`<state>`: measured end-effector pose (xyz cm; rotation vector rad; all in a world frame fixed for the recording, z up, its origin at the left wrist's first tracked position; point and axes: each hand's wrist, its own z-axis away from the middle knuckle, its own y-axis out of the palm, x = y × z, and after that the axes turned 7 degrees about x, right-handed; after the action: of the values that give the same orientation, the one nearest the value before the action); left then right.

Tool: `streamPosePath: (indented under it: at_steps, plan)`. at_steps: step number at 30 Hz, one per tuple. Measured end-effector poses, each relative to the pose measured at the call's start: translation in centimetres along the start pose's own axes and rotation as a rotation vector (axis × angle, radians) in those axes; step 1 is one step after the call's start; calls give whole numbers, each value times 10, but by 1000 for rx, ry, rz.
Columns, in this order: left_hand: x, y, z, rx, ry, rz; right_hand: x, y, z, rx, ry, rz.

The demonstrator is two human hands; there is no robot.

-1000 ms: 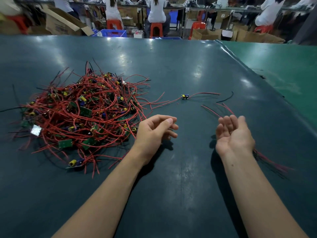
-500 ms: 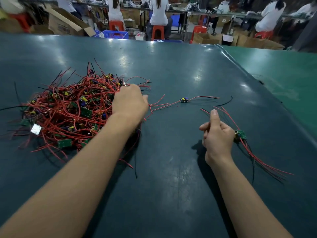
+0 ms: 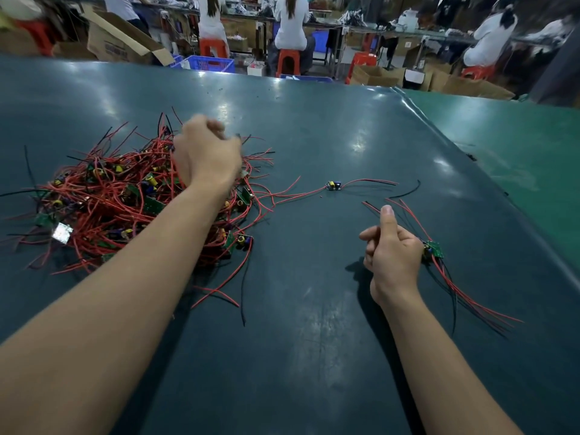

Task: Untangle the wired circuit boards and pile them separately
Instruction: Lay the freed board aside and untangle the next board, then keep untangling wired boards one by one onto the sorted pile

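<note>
Two hands work apart: the left hand, fingers curled, sits over the wire tangle. The right hand grips a separated board, wires trailing toward the tabletop edge.

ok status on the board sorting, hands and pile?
Left hand curled over the tangled pile, grip hidden. Right hand holds a wired board, thumb up. One loose board lies apart on the table. Nothing in the way.
</note>
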<state>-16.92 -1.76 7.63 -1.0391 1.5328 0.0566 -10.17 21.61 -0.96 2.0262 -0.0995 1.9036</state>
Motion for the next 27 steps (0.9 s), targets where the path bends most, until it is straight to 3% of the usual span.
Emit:
streamPosePath:
  at_steps: [4, 8, 11, 16, 18, 20, 24, 27]
  plan:
    - [-29, -16, 48, -206, 538, 7, 1, 1, 1, 165, -1, 27]
    - [-13, 6, 119, -35, 987, 30, 5, 6, 9, 491, 62, -157]
    - [21, 27, 140, 122, 1116, 44, 6, 5, 10, 488, 73, -201]
    - [38, 38, 148, 167, 1047, 169, 8, 8, 9, 380, 46, -225]
    - [37, 41, 157, 275, 979, 217, 11, 9, 8, 306, 14, -256]
    - [35, 43, 160, 420, 797, 229, 13, 6, 7, 264, -11, -248]
    - [32, 43, 145, 485, 267, 489, 9, 7, 14, 353, -78, -83]
    - [33, 42, 137, 563, 111, 689, 6, 12, 17, 418, -113, -58]
